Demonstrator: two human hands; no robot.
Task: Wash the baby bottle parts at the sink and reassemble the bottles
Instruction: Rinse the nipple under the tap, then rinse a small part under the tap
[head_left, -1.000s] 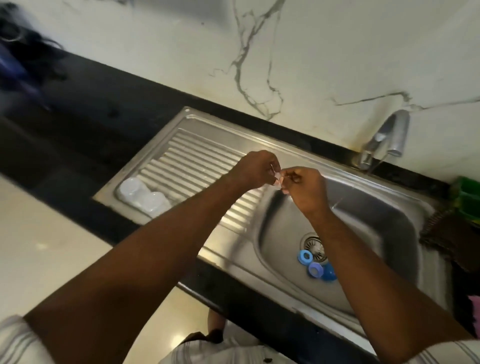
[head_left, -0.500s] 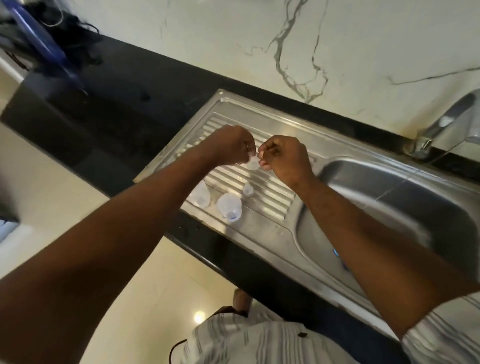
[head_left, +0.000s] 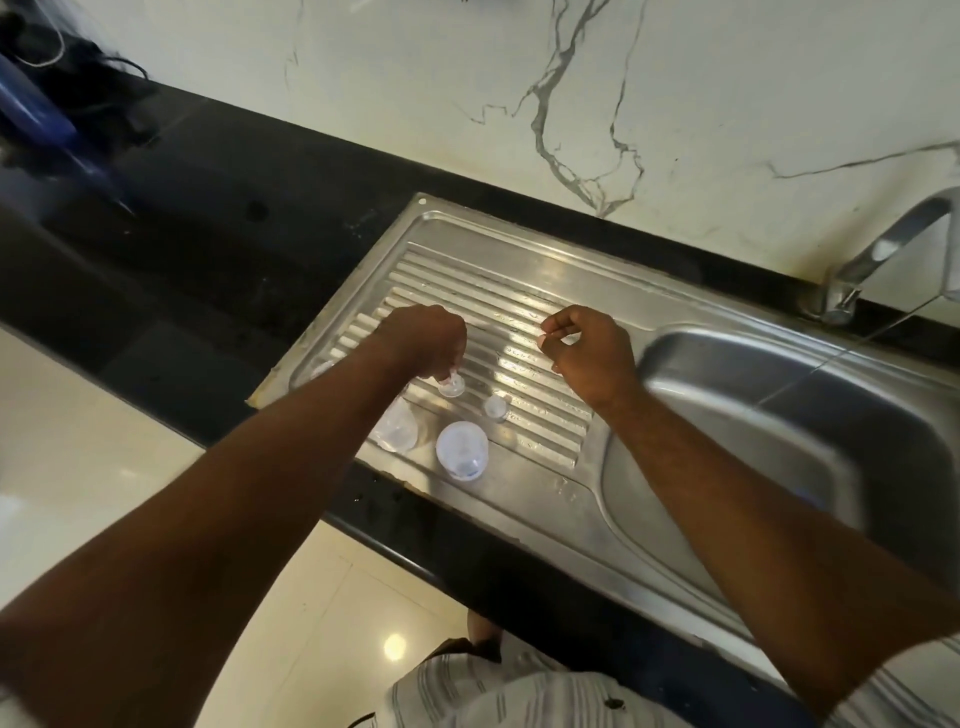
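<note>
Hanging over the ribbed drainboard (head_left: 519, 312), just left of the basin (head_left: 779, 405), both hands are seen w/ forearms reaching in from the near edge. A small clear nipple (head_left: 451, 385) is pinched at the fingertips of the L hand (head_left: 423, 340), base down. Whether it touches the ribs or is just above them can't be told. The R hand (head_left: 589, 351) is held nearer the basin, apart from the L, w/ fingers curled in and thumb & forefinger tips brought together. Nothing is seen btwn them.

A second small clear piece (head_left: 496, 407) is set on the ribs left of the basin, just beside the held nipple. A clear dome cap (head_left: 461, 451) is stood left of the basin, toward the front edge. Another clear cap (head_left: 397, 428) is found farther left of the basin, partly hidden by the L forearm.

Behind the basin a steel tap (head_left: 878, 254) is mounted, and a thin stream of water (head_left: 831, 364) is seen running from it into the basin. Black counter (head_left: 208, 249) is spread well left of the basin, and a veined marble wall (head_left: 571, 104) is seen behind it.
</note>
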